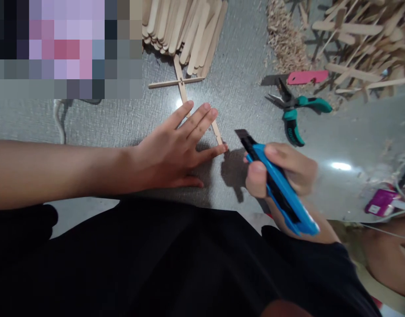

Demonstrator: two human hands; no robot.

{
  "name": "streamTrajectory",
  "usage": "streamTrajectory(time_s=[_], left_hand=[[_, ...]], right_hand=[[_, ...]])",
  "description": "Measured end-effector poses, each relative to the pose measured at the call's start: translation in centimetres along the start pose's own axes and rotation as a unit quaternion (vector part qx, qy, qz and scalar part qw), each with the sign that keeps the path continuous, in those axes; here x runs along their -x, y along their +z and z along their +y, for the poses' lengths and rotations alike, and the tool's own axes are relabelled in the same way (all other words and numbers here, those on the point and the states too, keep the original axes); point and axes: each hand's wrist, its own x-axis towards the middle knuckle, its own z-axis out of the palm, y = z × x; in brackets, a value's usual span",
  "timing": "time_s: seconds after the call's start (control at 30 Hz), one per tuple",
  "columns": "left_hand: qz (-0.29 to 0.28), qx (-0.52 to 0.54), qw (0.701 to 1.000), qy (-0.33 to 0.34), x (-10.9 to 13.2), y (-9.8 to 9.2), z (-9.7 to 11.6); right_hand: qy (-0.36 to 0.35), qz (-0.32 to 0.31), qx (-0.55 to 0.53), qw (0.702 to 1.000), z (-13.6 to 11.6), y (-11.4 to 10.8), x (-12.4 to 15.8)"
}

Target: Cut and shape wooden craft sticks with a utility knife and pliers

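Note:
My left hand [185, 141] lies with its fingers spread, fingertips on a wooden craft stick [217, 132] on the table. Small notches show along that stick's edge. Just beyond my fingers, two narrow sticks form a cross [180, 81] close to a pile of craft sticks [176, 26]. To the right, my right hand [281, 171] is closed around a blue utility knife [283, 187]. Its dark blade is out and points up and left, raised above the table and apart from the stick.
Pliers with teal handles [293, 108] and a pink-handled blade [306, 77] lie at the right. Behind them are wood shavings [286, 39] and a heap of crossed sticks [360, 44]. A purple box [382, 202] and cables sit near the right edge. Another person's leg shows at lower right.

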Motion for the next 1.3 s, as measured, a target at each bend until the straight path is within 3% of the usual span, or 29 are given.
streamTrajectory(time_s=[0.1, 0.37, 0.5, 0.63, 0.83, 1.0, 1.1, 1.3], left_hand=[[0.017, 0.008, 1.0, 0.0, 0.2, 0.3, -0.2], [-0.007, 0.053, 0.998, -0.023, 0.2, 0.1, -0.1], [0.008, 0.067, 0.997, -0.022, 0.3, 0.2, -0.1], [0.031, 0.083, 0.996, -0.015, 0.5, 0.1, -0.1], [0.006, 0.055, 0.998, -0.009, 0.5, -0.2, -0.2], [-0.006, 0.054, 0.998, -0.017, 0.5, -0.3, -0.1], [-0.016, 0.054, 0.998, -0.02, 0.4, -0.3, -0.1], [-0.023, 0.053, 0.998, -0.025, 0.3, -0.4, -0.1]], right_hand=[[-0.036, 0.07, 0.05, 0.996, -0.8, 1.0, -0.9], [-0.044, -0.041, 0.037, 0.998, -2.5, 0.7, -2.8], [-0.057, -0.002, 0.029, 0.998, -2.7, 1.2, -3.1], [-0.135, 0.054, 0.016, 0.989, -2.5, 1.9, -3.8], [-0.112, 0.012, 0.036, 0.993, -2.3, 1.5, -3.6], [-0.13, 0.018, -0.001, 0.991, -2.2, 1.5, -3.5], [-0.125, -0.011, 0.014, 0.992, -2.3, 1.4, -3.6], [-0.132, -0.009, 0.035, 0.991, -2.6, 1.2, -3.5]])
